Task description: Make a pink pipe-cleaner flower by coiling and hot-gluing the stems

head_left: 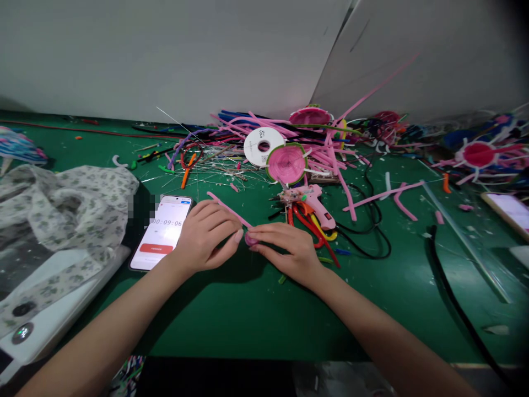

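Observation:
A small pink coil with a loose pink strip running up and left from it is between my hands over the green table. My right hand pinches the coil between thumb and fingertips. My left hand lies just left of the coil, its fingers bent over the strip and its thumb near the fingertips; what is under these fingers is partly hidden. Beyond my right hand lies a pink glue gun, with red and orange-handled tools beside it.
A phone with a timer lies by my left wrist. Behind are a white spool, a pink disc with green rim and heaped pink strips. Patterned cloth is left; a black cable and clear rod are right.

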`<state>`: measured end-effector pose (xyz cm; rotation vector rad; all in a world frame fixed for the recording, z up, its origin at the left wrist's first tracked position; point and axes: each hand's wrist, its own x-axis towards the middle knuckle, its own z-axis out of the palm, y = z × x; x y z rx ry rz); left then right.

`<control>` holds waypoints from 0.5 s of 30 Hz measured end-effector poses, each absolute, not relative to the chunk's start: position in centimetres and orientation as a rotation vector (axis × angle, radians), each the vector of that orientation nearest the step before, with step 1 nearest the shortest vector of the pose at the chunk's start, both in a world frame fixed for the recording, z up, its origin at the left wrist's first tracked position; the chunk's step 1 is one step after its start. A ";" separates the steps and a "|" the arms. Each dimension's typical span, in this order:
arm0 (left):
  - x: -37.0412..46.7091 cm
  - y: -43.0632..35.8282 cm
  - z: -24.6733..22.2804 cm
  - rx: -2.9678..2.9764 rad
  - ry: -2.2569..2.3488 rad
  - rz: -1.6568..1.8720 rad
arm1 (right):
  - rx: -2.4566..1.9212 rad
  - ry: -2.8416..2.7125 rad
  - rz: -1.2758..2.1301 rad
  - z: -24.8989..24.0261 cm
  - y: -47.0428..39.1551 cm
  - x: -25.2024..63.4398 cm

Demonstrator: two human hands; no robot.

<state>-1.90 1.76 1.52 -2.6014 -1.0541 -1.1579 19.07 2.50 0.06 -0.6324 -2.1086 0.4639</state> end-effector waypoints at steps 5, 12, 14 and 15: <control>-1.7 1.7 1.4 -2.639 -1.059 -1.128 | -0.603 -2.109 0.481 0.0 2.6 19.2; -1.6 1.6 1.3 -2.658 -1.081 -1.115 | -0.604 -2.117 0.464 0.0 2.7 19.1; -1.6 1.6 1.3 -2.658 -1.078 -1.112 | -0.603 -2.111 0.463 0.0 2.7 19.1; -1.6 1.6 1.3 -2.657 -1.075 -1.111 | -0.599 -2.110 0.463 0.0 2.7 19.1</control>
